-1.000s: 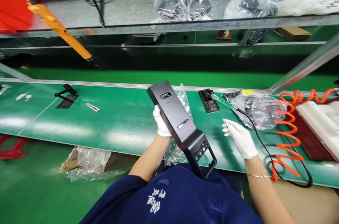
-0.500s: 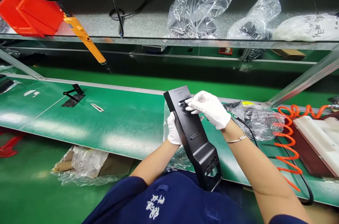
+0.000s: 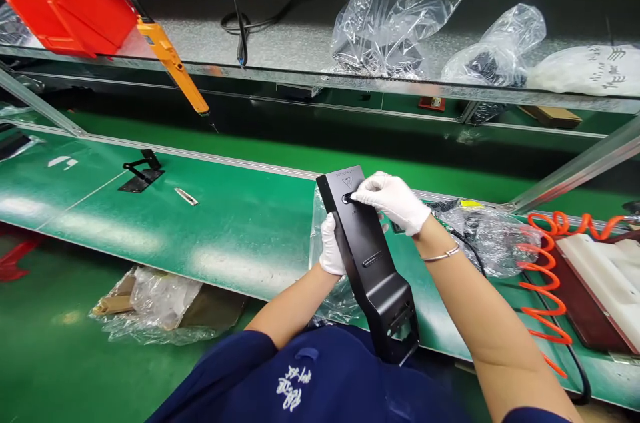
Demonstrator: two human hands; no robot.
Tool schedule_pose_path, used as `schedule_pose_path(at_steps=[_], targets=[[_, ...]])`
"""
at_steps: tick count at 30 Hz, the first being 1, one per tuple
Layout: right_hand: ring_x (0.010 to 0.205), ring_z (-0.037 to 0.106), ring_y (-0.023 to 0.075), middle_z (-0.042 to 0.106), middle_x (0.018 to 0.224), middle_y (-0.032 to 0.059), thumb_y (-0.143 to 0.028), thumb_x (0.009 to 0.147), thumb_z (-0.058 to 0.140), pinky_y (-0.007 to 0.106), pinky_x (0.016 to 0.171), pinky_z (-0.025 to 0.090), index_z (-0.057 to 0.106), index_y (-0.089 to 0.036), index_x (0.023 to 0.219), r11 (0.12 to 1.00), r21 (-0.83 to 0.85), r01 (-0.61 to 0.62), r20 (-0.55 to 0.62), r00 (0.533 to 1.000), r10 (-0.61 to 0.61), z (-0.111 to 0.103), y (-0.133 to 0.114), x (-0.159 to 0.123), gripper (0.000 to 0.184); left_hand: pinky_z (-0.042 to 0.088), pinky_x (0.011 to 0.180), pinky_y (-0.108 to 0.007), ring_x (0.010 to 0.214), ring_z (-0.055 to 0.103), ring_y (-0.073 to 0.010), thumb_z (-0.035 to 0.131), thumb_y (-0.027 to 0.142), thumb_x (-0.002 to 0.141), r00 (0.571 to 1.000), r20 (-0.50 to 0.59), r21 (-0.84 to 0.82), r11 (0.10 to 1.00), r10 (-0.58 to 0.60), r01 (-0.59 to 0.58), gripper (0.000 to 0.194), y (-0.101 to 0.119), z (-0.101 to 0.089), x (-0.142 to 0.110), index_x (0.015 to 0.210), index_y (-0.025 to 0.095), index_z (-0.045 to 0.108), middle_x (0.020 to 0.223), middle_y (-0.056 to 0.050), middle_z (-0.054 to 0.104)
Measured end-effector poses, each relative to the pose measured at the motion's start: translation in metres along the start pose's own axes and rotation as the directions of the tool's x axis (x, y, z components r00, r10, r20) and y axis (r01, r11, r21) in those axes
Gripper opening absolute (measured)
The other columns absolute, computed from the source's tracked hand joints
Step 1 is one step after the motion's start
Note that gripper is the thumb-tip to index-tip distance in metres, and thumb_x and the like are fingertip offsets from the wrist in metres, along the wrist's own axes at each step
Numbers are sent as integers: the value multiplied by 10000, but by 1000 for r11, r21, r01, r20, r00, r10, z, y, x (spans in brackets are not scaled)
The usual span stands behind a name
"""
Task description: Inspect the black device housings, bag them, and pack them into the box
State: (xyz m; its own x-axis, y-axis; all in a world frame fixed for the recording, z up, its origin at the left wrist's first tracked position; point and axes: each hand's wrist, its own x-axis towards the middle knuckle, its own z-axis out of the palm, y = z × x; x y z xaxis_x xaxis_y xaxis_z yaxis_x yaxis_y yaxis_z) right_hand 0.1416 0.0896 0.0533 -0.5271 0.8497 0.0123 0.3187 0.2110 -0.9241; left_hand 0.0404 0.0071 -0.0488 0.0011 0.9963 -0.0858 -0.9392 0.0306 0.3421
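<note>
Head view: housing (image 3: 359, 236) clasped by left hand (image 3: 331, 246); right hand (image 3: 393, 200) pinched at slot (image 3: 346, 198), hold unclear; work seemingly unfinished.

Dressed in a navy-blue, short-sleeved top (image 3: 350, 390) with white lettering (image 3: 291, 388) across the front; wearing plain white gloves (image 3: 400, 202) on both hands (image 3: 331, 248), plus a slim silver-coloured bangle (image 3: 444, 252).

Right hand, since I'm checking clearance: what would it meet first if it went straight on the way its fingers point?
The black housing, by its upper slot; the right hand seems to touch there, though depth is unclear.
</note>
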Motion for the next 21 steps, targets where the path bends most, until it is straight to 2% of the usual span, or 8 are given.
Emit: schedule_pose_path(at_steps=[3, 6, 9, 10, 12, 15, 18, 21], targets=[[490, 434, 100, 513, 755, 11, -564, 696, 792, 261, 379, 352, 580, -184, 634, 999, -29, -25, 8, 1000, 25, -1, 0, 2, 440, 471, 1124, -506, 1264, 625, -335, 581, 685, 830, 999, 41, 26, 1000, -14, 13, 623, -1, -2, 0, 1233, 219, 673, 1264, -93, 719], [583, 519, 139, 570, 823, 38, -519, 691, 812, 261, 418, 420, 588, -191, 680, 994, -107, -24, -100, 995, 13, 4, 1, 3, 397, 484, 1112, -508, 1264, 624, -342, 621, 713, 785, 1000, 6, 63, 998, -7, 7, 626, -1, -4, 0, 1185, 238, 695, 1269, -78, 721], [937, 646, 240, 646, 1096, 98, -420, 645, 846, 354, 744, 594, 648, -197, 942, 996, -91, 9, -259, 965, -32, 9, 4, 6, 421, 504, 1089, -492, 1219, 655, -333, 648, 706, 776, 998, -46, 92, 995, 33, -29, 590, -1, -5, 2, 1139, 246, 711, 1196, -61, 749], [1071, 638, 264, 644, 1199, 116, -395, 639, 845, 392, 882, 584, 646, -196, 1064, 999, -44, 27, -268, 963, -38, 10, 5, 7, 510, 514, 1073, -491, 1184, 674, -333, 661, 707, 768, 999, -40, 97, 995, 33, -29, 590, -1, -4, 2, 1128, 242, 716, 1164, -63, 759], [1207, 611, 278, 636, 1312, 130, -395, 679, 809, 426, 1020, 533, 611, -191, 1238, 996, 85, 38, -152, 988, -25, 11, 5, 6, 628, 532, 1038, -507, 1090, 711, -345, 691, 729, 728, 1000, 15, 95, 995, 3, -4, 637, -3, -3, 2, 1120, 229, 729, 1116, -78, 771], [1120, 670, 280, 703, 1241, 98, -463, 778, 735, 404, 928, 574, 627, -204, 1257, 981, 193, -32, 62, 998, 20, 10, 0, -2, 556, 516, 1052, -524, 1042, 721, -367, 725, 799, 632, 991, 102, 98, 992, -85, 75, 777, -7, -2, 1, 1131, 204, 752, 1120, -113, 770], [992, 714, 285, 737, 1177, 77, -537, 810, 730, 366, 727, 604, 644, -252, 1227, 976, 182, -118, 88, 991, 104, 8, -4, -9, 513, 397, 1196, -455, 1269, 626, -365, 761, 853, 524, 991, 84, 112, 989, -108, 98, 908, -9, -4, 1, 1169, 214, 766, 1198, -113, 750], [1023, 715, 302, 739, 1173, 82, -564, 797, 753, 361, 700, 610, 640, -273, 1228, 973, 199, -114, 103, 990, 95, 11, -8, -14, 532, 326, 1251, -441, 1436, 485, -349, 800, 823, 518, 998, 59, 135, 990, -35, 27, 851, -7, -5, -3, 1155, 259, 784, 1290, -82, 716]])
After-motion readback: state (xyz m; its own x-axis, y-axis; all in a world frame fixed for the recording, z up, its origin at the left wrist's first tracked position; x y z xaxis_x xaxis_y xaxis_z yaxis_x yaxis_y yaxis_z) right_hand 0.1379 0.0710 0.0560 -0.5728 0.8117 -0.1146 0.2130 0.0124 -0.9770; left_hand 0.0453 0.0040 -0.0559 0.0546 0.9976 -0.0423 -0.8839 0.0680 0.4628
